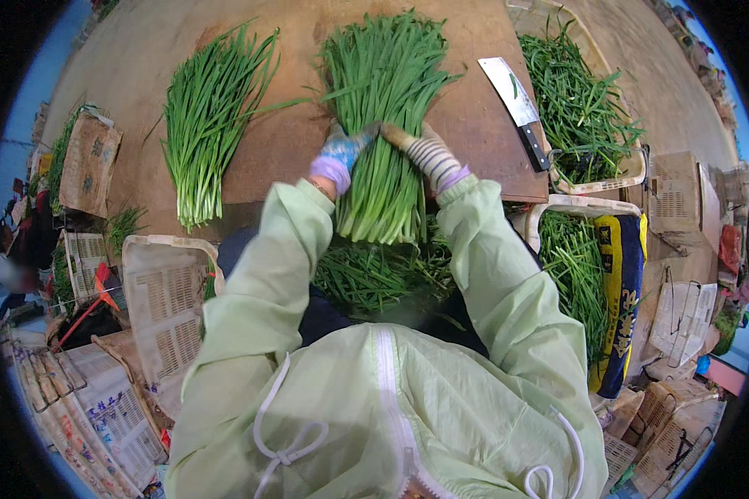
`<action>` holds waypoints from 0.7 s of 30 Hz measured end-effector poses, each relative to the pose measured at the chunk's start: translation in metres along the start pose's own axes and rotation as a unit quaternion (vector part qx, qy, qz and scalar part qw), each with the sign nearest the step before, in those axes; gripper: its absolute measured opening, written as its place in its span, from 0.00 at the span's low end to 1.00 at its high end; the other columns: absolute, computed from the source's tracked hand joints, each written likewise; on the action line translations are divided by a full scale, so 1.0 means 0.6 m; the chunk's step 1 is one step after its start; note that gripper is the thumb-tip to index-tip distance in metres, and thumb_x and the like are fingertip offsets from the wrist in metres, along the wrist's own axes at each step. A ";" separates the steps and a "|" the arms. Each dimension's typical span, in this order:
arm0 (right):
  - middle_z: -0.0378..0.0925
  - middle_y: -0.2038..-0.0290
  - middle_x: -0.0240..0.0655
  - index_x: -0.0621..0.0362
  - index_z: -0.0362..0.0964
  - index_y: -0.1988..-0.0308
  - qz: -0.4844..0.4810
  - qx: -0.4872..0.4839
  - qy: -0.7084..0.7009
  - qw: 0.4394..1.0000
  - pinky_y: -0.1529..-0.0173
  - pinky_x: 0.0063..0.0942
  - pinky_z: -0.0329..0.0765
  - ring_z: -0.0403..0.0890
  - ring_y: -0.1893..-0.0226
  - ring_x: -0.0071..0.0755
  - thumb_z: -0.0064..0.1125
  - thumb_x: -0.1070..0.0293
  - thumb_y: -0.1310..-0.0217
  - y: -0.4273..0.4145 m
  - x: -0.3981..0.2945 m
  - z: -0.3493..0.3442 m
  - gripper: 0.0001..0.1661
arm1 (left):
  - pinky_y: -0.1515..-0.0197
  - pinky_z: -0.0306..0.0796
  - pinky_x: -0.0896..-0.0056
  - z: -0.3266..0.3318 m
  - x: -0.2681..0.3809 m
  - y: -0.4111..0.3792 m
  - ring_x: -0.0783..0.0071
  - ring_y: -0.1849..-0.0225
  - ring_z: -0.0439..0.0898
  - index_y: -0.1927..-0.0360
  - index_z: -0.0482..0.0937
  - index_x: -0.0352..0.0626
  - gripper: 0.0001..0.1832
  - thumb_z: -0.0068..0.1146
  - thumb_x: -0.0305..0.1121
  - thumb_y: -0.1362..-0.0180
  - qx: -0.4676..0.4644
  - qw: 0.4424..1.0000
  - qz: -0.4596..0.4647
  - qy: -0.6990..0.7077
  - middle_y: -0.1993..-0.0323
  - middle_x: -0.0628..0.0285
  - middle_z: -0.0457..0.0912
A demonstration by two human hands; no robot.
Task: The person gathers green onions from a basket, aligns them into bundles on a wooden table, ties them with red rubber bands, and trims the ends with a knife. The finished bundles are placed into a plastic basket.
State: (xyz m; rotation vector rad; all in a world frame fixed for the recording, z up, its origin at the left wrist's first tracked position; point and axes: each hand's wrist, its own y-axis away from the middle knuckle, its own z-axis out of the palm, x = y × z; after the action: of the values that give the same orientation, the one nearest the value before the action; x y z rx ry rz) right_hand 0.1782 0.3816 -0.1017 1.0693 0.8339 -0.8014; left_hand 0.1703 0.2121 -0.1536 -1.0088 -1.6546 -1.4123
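Observation:
A thick bundle of garlic chives lies on the wooden table, its pale cut ends hanging past the near edge. Around its middle, my left hand in a blue and white glove grips from one side. My right hand, in a striped knit glove, grips from the other, and the fingertips of both almost meet on top. To the left rests a smaller bunch of garlic chives, its white ends toward me. A cleaver with a black handle lies on the right, a leaf scrap stuck to its blade.
Loose chives are heaped below the table edge, over my lap. At right stand a crate of loose leaves and another crate holding chives and a blue-yellow printed bag. A plastic crate is at left. A person is at far left.

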 end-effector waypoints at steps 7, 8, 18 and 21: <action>0.66 0.51 0.50 0.66 0.46 0.41 -0.047 0.138 0.052 0.988 0.49 0.30 0.66 0.69 0.53 0.40 0.61 0.47 0.56 -0.012 0.069 -0.027 0.52 | 0.42 0.57 0.65 0.036 0.042 0.100 0.55 0.42 0.62 0.36 0.37 0.40 0.44 0.52 0.42 0.46 0.056 0.997 0.026 0.051 0.40 0.41 0.55; 0.66 0.50 0.51 0.66 0.45 0.41 -0.058 0.140 0.047 0.987 0.49 0.30 0.65 0.68 0.52 0.41 0.60 0.47 0.55 0.006 0.076 -0.024 0.51 | 0.44 0.61 0.68 0.022 0.015 0.097 0.58 0.43 0.64 0.35 0.39 0.42 0.41 0.50 0.42 0.45 0.034 0.986 0.053 0.152 0.40 0.42 0.55; 0.61 0.47 0.59 0.65 0.43 0.39 -0.120 0.114 0.142 0.976 0.42 0.30 0.60 0.64 0.45 0.49 0.45 0.56 0.45 0.121 0.123 0.026 0.39 | 0.36 0.46 0.62 0.055 0.002 0.125 0.48 0.35 0.46 0.38 0.27 0.31 0.70 0.69 0.55 0.70 0.095 0.968 0.152 -0.177 0.38 0.33 0.40; 0.68 0.53 0.46 0.63 0.56 0.44 -0.032 0.146 0.202 0.968 0.49 0.27 0.65 0.67 0.52 0.36 0.49 0.61 0.45 0.107 0.130 0.044 0.30 | 0.35 0.44 0.62 0.064 0.022 0.144 0.45 0.35 0.44 0.38 0.28 0.32 0.70 0.69 0.54 0.71 0.122 0.935 0.111 -0.315 0.38 0.33 0.39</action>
State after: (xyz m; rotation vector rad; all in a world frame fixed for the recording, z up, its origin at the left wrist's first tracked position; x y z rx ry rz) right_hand 0.2745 0.3628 -0.1372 1.5051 1.1211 -0.7869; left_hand 0.2416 0.2594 -0.1107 -1.5447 -2.0154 -0.7377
